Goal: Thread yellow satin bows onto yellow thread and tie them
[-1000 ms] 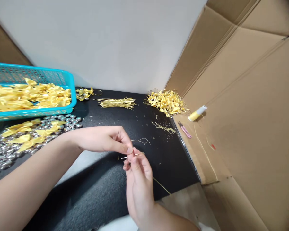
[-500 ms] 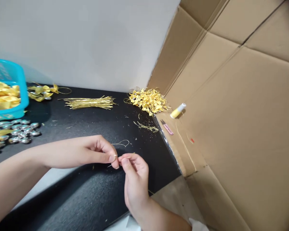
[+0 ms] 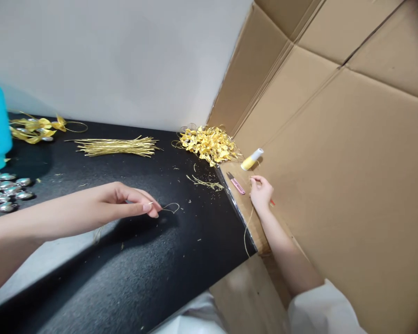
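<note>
My left hand [image 3: 134, 202] is over the black table, thumb and fingertips pinched on a thin gold wire. The wire's looped end [image 3: 174, 208] sticks out to the right past the fingertips. Off to the right, my right hand [image 3: 261, 191] is closed over the cardboard, with a pale yellow thread [image 3: 245, 237] trailing down from it. Just left of that hand lies a pair of pink thread snips [image 3: 236, 183]. Behind it, a spool of yellow thread [image 3: 251, 159] leans at a tilt.
A bundle of gold wires [image 3: 118, 146] lies near the wall, with a heap of gold flowers [image 3: 211, 143] to its right. Wire offcuts [image 3: 205, 183] are scattered nearby. At the left are silver beads [image 3: 7, 191], a blue basket [image 3: 2, 125] and finished-looking gold leaf pieces [image 3: 35, 127]. A cardboard wall [image 3: 334, 153] rises on the right.
My right hand has left my left hand and moved right and away, over the cardboard by the snips and spool. My left hand has shifted slightly left, still pinching the wire. The view has turned rightward.
</note>
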A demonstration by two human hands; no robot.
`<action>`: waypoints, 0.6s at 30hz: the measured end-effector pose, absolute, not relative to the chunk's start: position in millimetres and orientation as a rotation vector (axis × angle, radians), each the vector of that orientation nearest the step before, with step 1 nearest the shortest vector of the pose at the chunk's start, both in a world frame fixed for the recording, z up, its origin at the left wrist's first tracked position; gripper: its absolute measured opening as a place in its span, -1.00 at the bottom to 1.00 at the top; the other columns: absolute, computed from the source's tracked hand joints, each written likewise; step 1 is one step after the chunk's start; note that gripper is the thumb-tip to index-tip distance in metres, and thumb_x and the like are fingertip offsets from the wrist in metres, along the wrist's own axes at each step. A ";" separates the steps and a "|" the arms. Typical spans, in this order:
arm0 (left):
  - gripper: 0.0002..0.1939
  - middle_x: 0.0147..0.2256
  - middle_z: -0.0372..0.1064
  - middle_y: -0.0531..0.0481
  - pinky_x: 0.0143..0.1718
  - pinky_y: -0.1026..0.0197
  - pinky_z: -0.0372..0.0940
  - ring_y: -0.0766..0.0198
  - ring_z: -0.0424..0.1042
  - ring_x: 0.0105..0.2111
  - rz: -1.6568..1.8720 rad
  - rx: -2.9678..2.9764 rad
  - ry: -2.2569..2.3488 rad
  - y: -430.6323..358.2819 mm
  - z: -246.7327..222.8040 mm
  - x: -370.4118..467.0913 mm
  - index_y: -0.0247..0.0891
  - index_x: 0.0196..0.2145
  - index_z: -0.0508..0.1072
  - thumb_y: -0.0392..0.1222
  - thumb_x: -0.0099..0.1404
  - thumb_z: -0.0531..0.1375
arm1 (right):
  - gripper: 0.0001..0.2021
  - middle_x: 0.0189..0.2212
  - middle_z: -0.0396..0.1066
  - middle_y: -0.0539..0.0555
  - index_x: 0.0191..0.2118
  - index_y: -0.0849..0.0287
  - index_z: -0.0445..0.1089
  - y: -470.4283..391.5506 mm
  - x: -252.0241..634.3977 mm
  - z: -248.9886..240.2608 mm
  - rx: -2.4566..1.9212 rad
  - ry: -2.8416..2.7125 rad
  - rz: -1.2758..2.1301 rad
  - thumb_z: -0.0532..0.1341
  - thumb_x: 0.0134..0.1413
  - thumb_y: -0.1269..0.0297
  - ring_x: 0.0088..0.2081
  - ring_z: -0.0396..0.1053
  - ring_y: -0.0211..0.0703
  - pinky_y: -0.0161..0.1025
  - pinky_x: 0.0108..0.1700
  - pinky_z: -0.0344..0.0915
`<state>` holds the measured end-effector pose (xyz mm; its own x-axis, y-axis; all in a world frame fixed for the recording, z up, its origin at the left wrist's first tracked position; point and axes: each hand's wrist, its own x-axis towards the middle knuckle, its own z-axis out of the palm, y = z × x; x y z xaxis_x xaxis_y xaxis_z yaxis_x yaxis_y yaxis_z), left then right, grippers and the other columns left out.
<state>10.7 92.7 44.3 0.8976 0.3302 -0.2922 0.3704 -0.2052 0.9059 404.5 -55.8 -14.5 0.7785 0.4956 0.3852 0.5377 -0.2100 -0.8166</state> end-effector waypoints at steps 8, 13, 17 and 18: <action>-0.67 -0.06 0.51 0.11 0.09 0.29 0.21 0.13 0.42 0.00 -0.065 1.828 0.600 99.2 37.2 7.8 -0.09 -0.26 0.63 0.11 0.26 0.16 | -0.73 -0.29 0.51 0.22 -0.28 0.26 0.44 -50.4 416.3 -43.9 -1.893 -0.825 -0.140 0.14 0.03 0.18 -0.30 0.47 -0.05 -0.15 -0.27 0.44; -0.68 -0.07 0.52 0.13 0.08 0.30 0.20 0.13 0.42 0.00 -0.066 1.823 0.616 100.9 35.7 7.4 -0.08 -0.27 0.63 0.11 0.24 0.16 | -0.71 -0.30 0.51 0.18 -0.26 0.26 0.44 -52.9 417.4 -46.2 -1.897 -0.829 -0.152 0.15 0.04 0.14 -0.40 0.45 -0.12 -0.17 -0.30 0.45; -0.67 -0.08 0.52 0.13 0.08 0.30 0.21 0.14 0.42 -0.01 -0.070 1.838 0.639 99.5 36.2 5.4 -0.08 -0.26 0.63 0.12 0.24 0.15 | -0.69 -0.29 0.51 0.18 -0.24 0.26 0.44 -52.5 417.5 -46.3 -1.893 -0.842 -0.126 0.15 0.05 0.11 -0.47 0.43 -0.17 -0.22 -0.39 0.43; -0.67 -0.09 0.52 0.14 0.07 0.30 0.21 0.14 0.43 -0.01 -0.074 1.842 0.637 99.1 36.3 5.2 -0.07 -0.26 0.63 0.12 0.24 0.15 | -0.70 -0.29 0.51 0.18 -0.24 0.26 0.44 -52.2 417.8 -46.5 -1.891 -0.845 -0.117 0.15 0.05 0.11 -0.46 0.44 -0.17 -0.23 -0.41 0.42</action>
